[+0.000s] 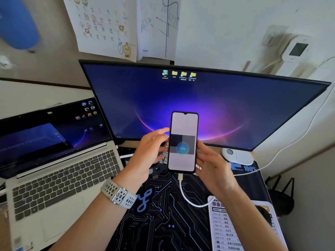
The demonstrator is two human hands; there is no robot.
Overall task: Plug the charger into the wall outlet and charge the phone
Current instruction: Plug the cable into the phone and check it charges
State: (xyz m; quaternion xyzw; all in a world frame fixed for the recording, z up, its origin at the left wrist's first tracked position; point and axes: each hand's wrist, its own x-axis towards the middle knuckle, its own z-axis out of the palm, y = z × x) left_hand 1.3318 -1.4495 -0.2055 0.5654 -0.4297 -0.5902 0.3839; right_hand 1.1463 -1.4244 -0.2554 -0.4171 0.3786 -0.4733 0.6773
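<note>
Upright, slim glossy phone clamped between both hands; thin white cable plugged into base.

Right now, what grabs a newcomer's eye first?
The phone, held upright in both hands at centre, shows a 100% charge ring, with a white cable plugged into its bottom. Behind it glows a wide monitor; an open laptop sits left.
</note>
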